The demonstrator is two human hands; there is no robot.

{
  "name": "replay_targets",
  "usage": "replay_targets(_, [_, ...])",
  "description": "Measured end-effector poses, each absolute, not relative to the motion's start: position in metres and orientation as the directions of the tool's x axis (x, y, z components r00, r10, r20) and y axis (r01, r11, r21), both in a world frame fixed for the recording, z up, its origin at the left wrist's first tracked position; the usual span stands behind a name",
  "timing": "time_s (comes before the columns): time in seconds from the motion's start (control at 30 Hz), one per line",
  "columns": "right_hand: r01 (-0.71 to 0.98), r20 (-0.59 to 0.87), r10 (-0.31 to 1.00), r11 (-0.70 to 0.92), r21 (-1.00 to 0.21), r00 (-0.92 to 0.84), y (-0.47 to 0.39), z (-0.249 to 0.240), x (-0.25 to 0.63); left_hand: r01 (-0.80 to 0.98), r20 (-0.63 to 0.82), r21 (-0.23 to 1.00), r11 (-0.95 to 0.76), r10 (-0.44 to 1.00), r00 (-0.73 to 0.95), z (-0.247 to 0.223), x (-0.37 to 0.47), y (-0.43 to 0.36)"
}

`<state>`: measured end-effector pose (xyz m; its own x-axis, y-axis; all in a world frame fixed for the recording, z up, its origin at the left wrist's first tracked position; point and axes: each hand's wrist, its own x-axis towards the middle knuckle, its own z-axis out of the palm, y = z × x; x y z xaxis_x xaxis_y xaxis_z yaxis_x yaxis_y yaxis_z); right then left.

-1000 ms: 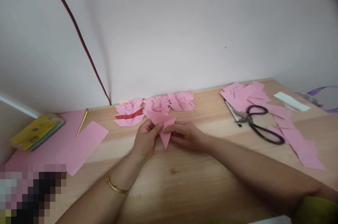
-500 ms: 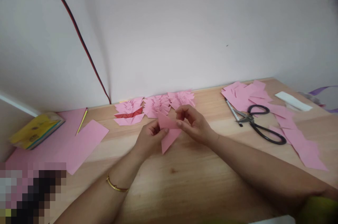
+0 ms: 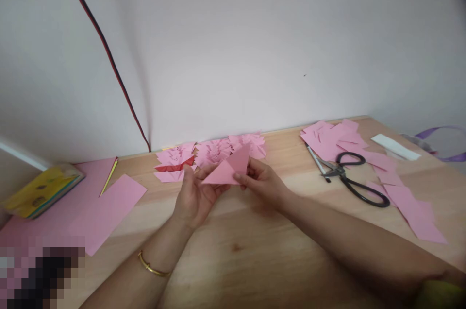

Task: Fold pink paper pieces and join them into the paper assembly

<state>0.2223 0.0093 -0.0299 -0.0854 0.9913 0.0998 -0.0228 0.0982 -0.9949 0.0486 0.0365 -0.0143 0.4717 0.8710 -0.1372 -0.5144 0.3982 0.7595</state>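
Right hand (image 3: 262, 179) pinching pink paper (image 3: 230, 170) at four o'clock, left hand (image 3: 195, 196) lying spread; likely creasing easily, edges suiting grip.

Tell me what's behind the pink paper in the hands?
Behind the held paper, frilly pink folded pieces show near the wall; whatever the paper covers there can't be seen.

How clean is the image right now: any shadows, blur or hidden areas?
All in the head view: a soft shadow beside the cable on the wall; dimmer table beneath the right forearm; held pink paper slightly soft but its fold edge visible; lower left corner pixelated; upper right corner dark.
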Motion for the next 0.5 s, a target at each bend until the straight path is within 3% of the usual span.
replay_targets(0.13, [-0.061,0.087,0.996,0.085,-0.995,-0.023,0.004,-0.031,0.215,-0.406,-0.067,0.862,0.304,0.861,0.503,-0.02,0.057,0.027])
replay_targets(0.23, [-0.056,0.11,0.987,0.104,-0.993,-0.119,0.0,-0.037,0.208,-0.326,-0.177,0.894,0.307,0.911,0.372,-0.028,0.061,0.02])
replay_targets(0.3, [-0.007,0.155,0.976,0.156,-0.988,-0.155,-0.002,-0.039,0.206,-0.364,-0.169,0.883,0.297,0.924,0.344,-0.03,0.062,0.02])
replay_targets(0.4, [0.179,0.34,0.94,0.339,-0.924,-0.028,-0.002,-0.037,0.212,-0.439,-0.145,0.874,0.209,0.974,0.176,-0.029,0.059,0.027])
replay_targets(0.5, [0.482,0.632,0.775,0.545,-0.686,0.024,-0.001,-0.029,0.22,-0.469,-0.171,0.854,0.224,0.973,0.154,-0.027,0.056,0.033])
